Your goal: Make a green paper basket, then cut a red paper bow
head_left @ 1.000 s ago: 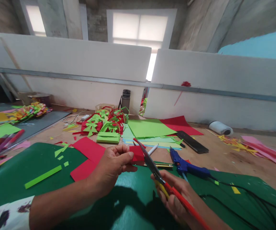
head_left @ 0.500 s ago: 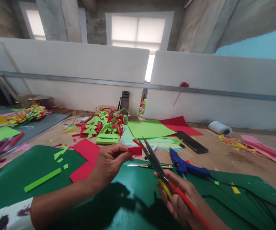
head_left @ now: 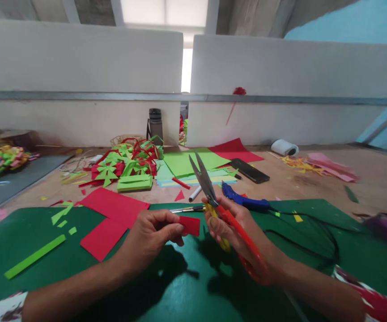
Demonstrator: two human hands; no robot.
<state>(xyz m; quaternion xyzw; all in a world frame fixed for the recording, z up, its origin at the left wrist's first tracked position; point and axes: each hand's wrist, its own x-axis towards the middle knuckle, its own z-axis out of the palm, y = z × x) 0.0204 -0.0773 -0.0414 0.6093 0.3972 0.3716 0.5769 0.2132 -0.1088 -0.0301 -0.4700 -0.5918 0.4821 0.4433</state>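
Observation:
Between the thumb and fingers of my left hand (head_left: 155, 232) is a small red paper piece (head_left: 190, 226), its free end pointing right. My right hand (head_left: 233, 223) grips a pair of scissors (head_left: 209, 185) with red and yellow handles. Their blades are slightly apart, point up and away, and stand clear of the paper. Larger red paper sheets (head_left: 112, 208) lie on the green mat left of my left hand. A utility knife (head_left: 188, 209) rests behind the hands, partly hidden by the right one.
A blue glue gun (head_left: 245, 197) with a black cord lies at right, near a phone (head_left: 249, 171). Green and red paper crafts (head_left: 126, 163) are heaped behind, beside a bottle (head_left: 155, 125). A green strip (head_left: 35, 257) and scraps lie left; a white marker (head_left: 195, 193) is in the middle.
The view has tilted down and turned right. The scissors have moved away from the red paper piece, and a thin red strip now lies on the stacked paper behind the hands.

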